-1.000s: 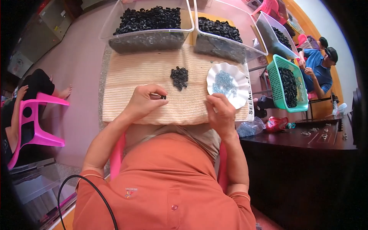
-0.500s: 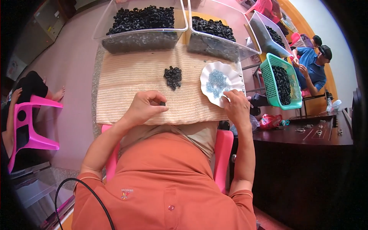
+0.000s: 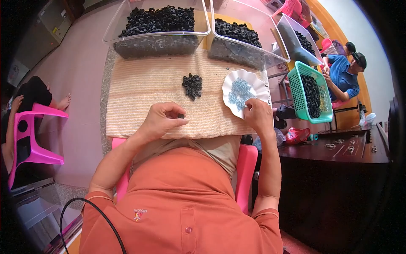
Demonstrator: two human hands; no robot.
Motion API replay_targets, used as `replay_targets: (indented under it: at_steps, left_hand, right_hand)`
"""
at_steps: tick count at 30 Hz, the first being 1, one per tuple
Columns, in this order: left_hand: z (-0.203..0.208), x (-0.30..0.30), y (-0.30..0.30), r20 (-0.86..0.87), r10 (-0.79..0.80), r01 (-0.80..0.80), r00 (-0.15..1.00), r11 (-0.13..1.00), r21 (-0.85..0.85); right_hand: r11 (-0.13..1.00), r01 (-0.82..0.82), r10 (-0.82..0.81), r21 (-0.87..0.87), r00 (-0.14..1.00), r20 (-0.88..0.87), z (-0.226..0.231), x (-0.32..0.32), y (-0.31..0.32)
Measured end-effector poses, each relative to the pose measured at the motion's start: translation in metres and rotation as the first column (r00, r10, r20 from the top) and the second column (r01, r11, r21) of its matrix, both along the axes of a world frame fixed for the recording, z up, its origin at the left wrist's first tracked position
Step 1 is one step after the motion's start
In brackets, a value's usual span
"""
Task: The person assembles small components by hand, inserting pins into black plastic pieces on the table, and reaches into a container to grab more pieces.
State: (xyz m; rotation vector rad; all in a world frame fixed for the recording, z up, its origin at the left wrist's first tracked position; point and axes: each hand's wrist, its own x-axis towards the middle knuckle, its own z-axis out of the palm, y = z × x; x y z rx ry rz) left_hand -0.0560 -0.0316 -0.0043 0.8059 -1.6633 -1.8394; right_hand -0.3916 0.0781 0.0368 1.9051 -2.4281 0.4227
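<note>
My left hand (image 3: 160, 121) is over the near edge of the striped cloth, its thumb and fingers pinching a small black part (image 3: 181, 116). A little pile of the same black parts (image 3: 192, 87) lies on the cloth beyond it. To the right stands a white wavy-rimmed plate (image 3: 259, 88) with many tiny clear-blue pieces (image 3: 240, 90). My right hand (image 3: 259, 116) is at the plate's near right edge, fingertips pressed together beside the blue pieces. Whatever sits between those fingertips is too small and hidden to tell.
Two clear plastic tubs (image 3: 160, 42) (image 3: 237, 53) full of black parts stand along the table's far edge. Off the right side is a green basket (image 3: 328, 111) with more. A person in blue (image 3: 344, 78) sits beyond it. A pink stool (image 3: 40, 156) is at left.
The fingers of my right hand have curled and closed together at the plate's edge. My left hand keeps its pinch on the black part, nearly still.
</note>
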Motion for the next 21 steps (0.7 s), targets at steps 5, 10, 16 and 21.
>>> replay_targets:
  at_steps: [5,10,16,21]
  left_hand:
    - [0.001,0.002,0.000,0.002,0.008,-0.008,1.000,1.000,-0.014]
    - [0.003,0.001,0.002,-0.025,0.021,-0.021,0.999,1.000,0.000]
    - [0.002,0.001,0.002,-0.015,0.044,-0.043,0.999,0.998,0.056]
    - [-0.003,0.003,0.000,-0.027,0.045,-0.044,0.999,0.998,0.035]
  right_hand:
    - [0.999,0.041,-0.040,-0.020,0.999,0.037,0.001,0.005,-0.004]
    - [0.996,0.040,-0.038,-0.075,0.999,0.032,0.001,0.008,0.001]
    - [0.974,-0.039,0.045,-0.222,0.999,0.023,-0.008,0.004,0.006]
    - [0.958,-0.088,0.109,-0.273,0.992,0.060,-0.009,0.003,0.006]
